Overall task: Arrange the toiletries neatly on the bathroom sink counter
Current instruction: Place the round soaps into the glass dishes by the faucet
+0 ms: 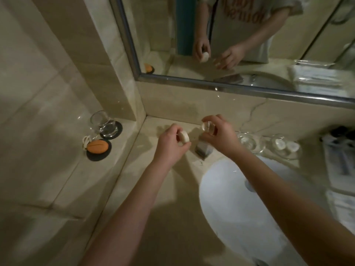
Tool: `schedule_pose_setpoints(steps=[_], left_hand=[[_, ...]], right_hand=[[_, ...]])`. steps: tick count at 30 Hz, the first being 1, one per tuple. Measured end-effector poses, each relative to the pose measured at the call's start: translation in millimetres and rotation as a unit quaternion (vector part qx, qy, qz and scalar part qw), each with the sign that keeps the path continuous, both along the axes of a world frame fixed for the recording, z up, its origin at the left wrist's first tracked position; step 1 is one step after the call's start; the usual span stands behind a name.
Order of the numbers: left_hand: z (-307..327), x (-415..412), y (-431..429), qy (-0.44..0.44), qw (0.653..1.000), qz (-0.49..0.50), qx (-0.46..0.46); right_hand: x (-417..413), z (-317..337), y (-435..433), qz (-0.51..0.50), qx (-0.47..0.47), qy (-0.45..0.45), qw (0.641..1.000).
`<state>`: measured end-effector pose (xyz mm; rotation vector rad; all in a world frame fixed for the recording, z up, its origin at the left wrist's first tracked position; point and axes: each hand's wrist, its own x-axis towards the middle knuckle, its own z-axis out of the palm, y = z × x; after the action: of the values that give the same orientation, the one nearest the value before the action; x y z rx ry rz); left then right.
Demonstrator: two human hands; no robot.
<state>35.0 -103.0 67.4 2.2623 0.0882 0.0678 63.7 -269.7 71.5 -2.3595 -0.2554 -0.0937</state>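
Your left hand (172, 143) grips a soap (183, 138), right hand (219, 135) a glass (208, 127); neither placed on tabletop (172, 189) yet.

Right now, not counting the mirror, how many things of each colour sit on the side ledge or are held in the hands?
Clear glass: 2, tumbler on ledge, small piece in right hand
Orange oval soap: 1
Black round coasters: 2
White round soap: 1, left hand
Total: 6

The shirt (243, 18) in the mirror (211, 81) has reddish letters, but they are flipped and too blurry to read.
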Motion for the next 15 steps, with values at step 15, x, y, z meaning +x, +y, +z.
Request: schedule_pose_setpoints(steps=[15], left_hand=[[14.9, 32.6, -152.4, 0.002, 0.990, -0.122, 0.063]], right_hand=[[-6.2, -34.7, -183.9, -0.148, -0.064, 0.112, 0.980]])
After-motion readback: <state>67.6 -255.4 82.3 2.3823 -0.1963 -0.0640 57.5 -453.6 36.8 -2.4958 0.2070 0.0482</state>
